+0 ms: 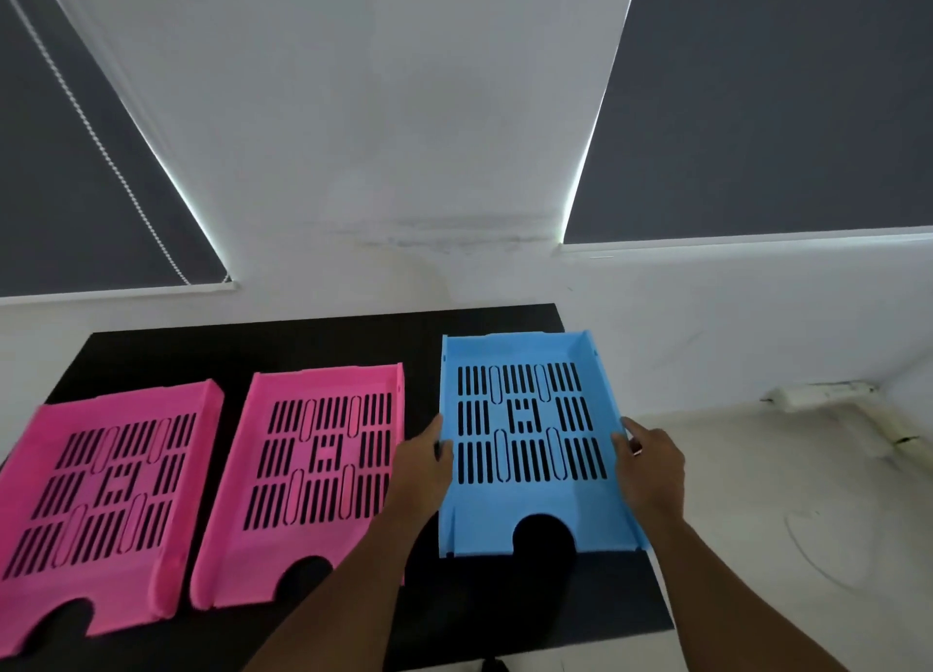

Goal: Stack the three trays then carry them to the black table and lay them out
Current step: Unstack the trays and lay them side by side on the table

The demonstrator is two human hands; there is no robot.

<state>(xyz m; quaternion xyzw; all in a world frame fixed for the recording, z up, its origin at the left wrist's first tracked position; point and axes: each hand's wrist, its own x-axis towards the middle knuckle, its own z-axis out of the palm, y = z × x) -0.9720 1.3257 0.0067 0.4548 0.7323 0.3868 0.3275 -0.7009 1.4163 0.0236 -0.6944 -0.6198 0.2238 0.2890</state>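
2 pink trays (pixel 106 489) (pixel 313 474) laid on black bench (pixel 242 348), frame left/mid; my L hand (pixel 421 469) & R hand (pixel 651 469) fingers grasping blue tray (pixel 525 429), right, nearly done.

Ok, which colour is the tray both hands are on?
Blue tray, with dark slots in its floor; the head view shows it, held by left hand and right hand.

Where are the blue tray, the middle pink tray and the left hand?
blue tray (pixel 525 368): head view, on its slotted floor near the back.
middle pink tray (pixel 262 550): head view, on its plain front left floor.
left hand (pixel 419 464): head view, on the back of the hand.
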